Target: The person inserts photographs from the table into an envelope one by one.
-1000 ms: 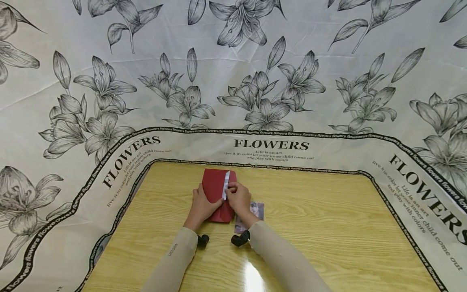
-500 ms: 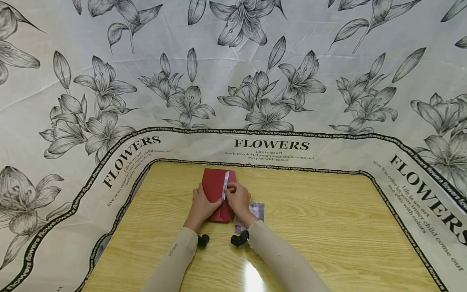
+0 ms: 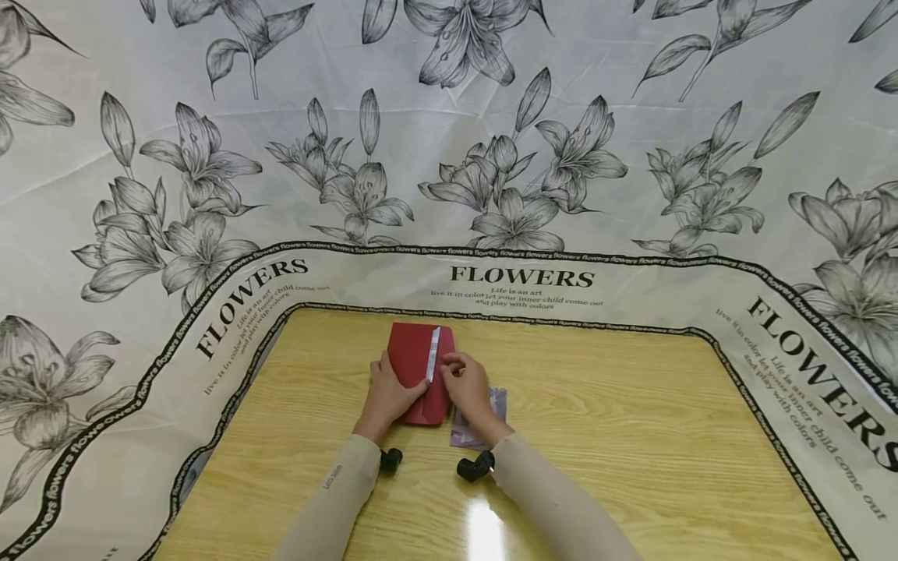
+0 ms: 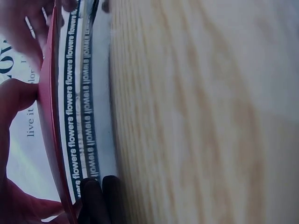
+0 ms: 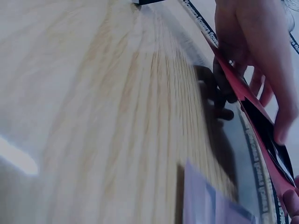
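A red envelope point(image 3: 412, 351) is held above the wooden table, a pale shiny strip point(image 3: 434, 352) running along its right part. My left hand point(image 3: 387, 396) grips it from the left. In the left wrist view its thumb point(image 4: 23, 93) lies on the upper face, and dark-looking fingers point(image 4: 98, 193) show below. My right hand point(image 3: 468, 387) is at the envelope's right edge with curled fingers. The right wrist view shows its fingertips point(image 5: 292, 200) pinching the red edge. Partly under the right wrist lies a flat purple packet point(image 3: 499, 401), also at the bottom of the right wrist view.
The wood-grain table point(image 3: 631, 436) extends widely to the right and toward the front. A white flower-print cloth point(image 3: 519, 195) borders it at the back and sides. Black wrist devices point(image 3: 390, 461) sit at both cuffs, close over the table.
My right hand has shifted slightly right, from the pale strip to the envelope's right edge, leaving more of the strip showing. The left hand keeps its grip in place.
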{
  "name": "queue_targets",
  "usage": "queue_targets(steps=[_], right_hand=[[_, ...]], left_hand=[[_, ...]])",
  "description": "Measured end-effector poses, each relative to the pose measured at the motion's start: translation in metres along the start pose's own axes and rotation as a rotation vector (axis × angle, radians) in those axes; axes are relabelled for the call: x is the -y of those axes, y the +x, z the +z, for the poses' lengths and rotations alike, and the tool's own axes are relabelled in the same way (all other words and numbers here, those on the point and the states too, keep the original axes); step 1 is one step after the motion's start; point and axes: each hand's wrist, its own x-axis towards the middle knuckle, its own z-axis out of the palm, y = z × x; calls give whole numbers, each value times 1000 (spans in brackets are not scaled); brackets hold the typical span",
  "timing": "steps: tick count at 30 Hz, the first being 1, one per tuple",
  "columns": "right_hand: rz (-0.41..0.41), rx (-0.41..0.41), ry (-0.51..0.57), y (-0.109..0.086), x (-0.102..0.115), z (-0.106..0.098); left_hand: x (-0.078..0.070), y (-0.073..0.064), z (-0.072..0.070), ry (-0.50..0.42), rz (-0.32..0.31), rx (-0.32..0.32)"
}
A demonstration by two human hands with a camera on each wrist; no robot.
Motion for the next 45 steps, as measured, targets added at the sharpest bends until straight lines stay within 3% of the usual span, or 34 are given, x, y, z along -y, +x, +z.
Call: queue_targets(steps=[8, 17, 21, 32, 45], right_hand=[[31, 37, -8, -11, -10, -30], [19, 67, -61, -24, -14, -66], [50, 73, -115, -34, -19, -78], [79, 55, -226, -57, -28, -102], [76, 101, -353, -80, -33, -117]], left_hand=[[5, 2, 1, -14, -21, 11], [-1, 0, 1, -26, -34, 26], [-1, 0, 2, -16, -31, 32], [-1, 0, 0, -5, -37, 33], [-3, -3, -1, -8, -27, 42]])
